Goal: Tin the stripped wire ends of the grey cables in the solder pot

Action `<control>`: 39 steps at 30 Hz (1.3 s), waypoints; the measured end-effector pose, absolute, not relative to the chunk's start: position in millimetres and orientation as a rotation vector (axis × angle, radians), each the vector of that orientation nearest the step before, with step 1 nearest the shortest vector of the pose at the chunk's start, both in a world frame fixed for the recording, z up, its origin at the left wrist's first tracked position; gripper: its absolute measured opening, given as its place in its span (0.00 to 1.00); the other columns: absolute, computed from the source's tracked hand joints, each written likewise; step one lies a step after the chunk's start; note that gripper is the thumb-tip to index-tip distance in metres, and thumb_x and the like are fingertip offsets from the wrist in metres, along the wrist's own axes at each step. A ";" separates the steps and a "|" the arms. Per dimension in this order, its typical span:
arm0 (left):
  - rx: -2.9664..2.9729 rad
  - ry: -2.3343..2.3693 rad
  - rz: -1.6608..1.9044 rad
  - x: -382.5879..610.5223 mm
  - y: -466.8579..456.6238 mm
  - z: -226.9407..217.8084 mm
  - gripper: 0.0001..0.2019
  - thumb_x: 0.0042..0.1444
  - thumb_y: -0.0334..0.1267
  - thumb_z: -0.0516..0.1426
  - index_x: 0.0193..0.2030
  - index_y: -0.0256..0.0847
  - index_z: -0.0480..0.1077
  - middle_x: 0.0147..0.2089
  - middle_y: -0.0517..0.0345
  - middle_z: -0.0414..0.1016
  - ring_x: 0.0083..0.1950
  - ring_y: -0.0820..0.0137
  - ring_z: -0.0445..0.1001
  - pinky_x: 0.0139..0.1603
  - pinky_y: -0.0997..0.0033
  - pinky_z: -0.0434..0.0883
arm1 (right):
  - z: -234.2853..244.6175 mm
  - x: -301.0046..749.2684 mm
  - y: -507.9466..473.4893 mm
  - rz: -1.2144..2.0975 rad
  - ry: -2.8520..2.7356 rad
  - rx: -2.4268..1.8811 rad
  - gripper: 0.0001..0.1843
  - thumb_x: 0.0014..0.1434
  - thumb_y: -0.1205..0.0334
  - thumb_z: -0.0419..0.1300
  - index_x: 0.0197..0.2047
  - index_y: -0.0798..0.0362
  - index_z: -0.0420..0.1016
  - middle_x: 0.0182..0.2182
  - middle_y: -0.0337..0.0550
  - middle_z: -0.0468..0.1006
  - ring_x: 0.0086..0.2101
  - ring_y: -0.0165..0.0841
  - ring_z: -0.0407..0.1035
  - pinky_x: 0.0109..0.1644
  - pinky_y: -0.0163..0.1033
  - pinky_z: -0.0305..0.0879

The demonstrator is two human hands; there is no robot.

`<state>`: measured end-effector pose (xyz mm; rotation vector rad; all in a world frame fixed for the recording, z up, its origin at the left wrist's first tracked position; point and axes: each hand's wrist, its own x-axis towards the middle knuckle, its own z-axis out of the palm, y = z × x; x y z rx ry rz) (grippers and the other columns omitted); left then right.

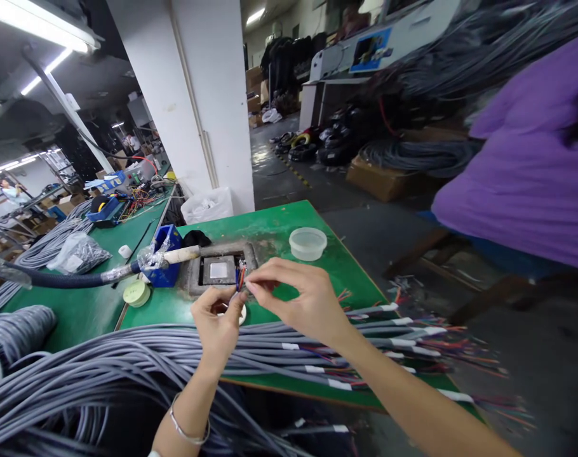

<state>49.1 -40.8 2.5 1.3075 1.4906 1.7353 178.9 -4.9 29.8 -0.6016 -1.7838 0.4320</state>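
Note:
My left hand (217, 324) is closed around the end of a grey cable, whose short coloured wires (240, 277) stick up above the fist. My right hand (298, 298) pinches the tips of those wires from the right with thumb and forefinger. Both hands hover just in front of a square solder pot (221, 270) sunk into the green bench (279, 231). Under my wrists lies a thick bundle of grey cables (127, 374) with white labels and stripped coloured ends (427, 346) fanning out to the right.
A clear plastic cup (307, 244) stands behind my right hand. A blue bin (168, 254), a black corrugated hose (70, 278) with a white nozzle and a tape roll (136, 293) lie left of the pot. A person in purple (531, 158) sits at right.

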 end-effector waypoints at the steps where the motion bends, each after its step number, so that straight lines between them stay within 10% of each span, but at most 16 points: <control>1: 1.326 1.500 1.738 49.4 -40.1 1.5 0.09 0.43 0.40 0.63 0.23 0.35 0.75 0.19 0.61 0.68 0.19 0.77 0.63 0.18 0.78 0.61 | 29.0 177.9 -2.9 0.449 -1.774 -0.612 0.05 0.53 0.70 0.58 0.28 0.54 0.74 0.23 0.40 0.76 0.22 0.26 0.68 0.26 0.31 0.66; 39: 1.582 1.667 1.640 53.6 -29.1 -0.8 0.05 0.46 0.36 0.62 0.26 0.38 0.78 0.21 0.59 0.72 0.21 0.77 0.64 0.19 0.79 0.58 | 13.3 188.1 13.3 0.595 -1.746 -0.771 0.07 0.51 0.66 0.61 0.23 0.55 0.75 0.19 0.39 0.76 0.19 0.26 0.66 0.24 0.30 0.63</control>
